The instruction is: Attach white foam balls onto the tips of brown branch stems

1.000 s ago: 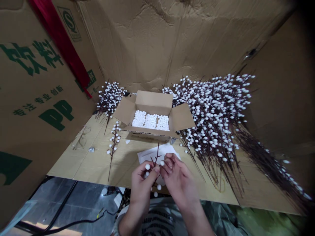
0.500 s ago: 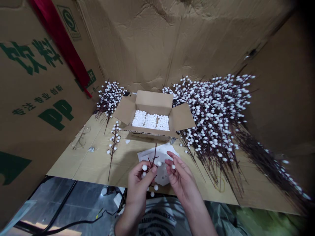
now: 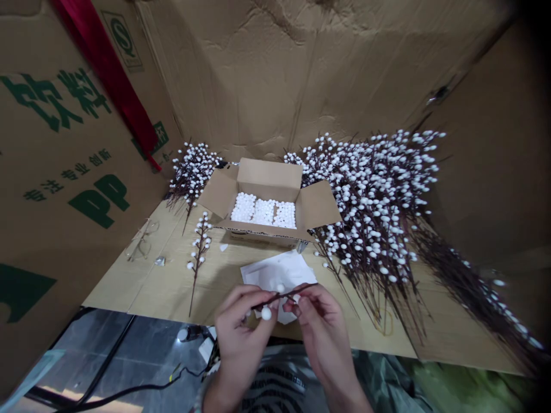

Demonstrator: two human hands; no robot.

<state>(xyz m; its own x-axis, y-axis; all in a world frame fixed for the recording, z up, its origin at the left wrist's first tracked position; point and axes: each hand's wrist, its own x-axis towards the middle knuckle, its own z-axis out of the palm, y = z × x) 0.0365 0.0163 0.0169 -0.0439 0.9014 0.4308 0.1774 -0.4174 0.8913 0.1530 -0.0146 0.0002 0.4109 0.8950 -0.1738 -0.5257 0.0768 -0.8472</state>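
Left hand (image 3: 239, 321) and right hand (image 3: 321, 321) each pinched an end of one dark twig (image 3: 284, 295), held level above the white sheet (image 3: 275, 269), a white ball (image 3: 266, 313) at the left fingers; bead-fitting seemingly in hand, needing next a steadied bare tip.

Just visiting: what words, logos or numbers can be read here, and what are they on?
"PP": green, on the left cardboard wall.
"专注 专业 创新": green, just above it.
"饮料": large green, higher up; first character clipped, so unsure.
"S" in a framed logo: top of that cardboard.
Print on the small open box: too small to read.
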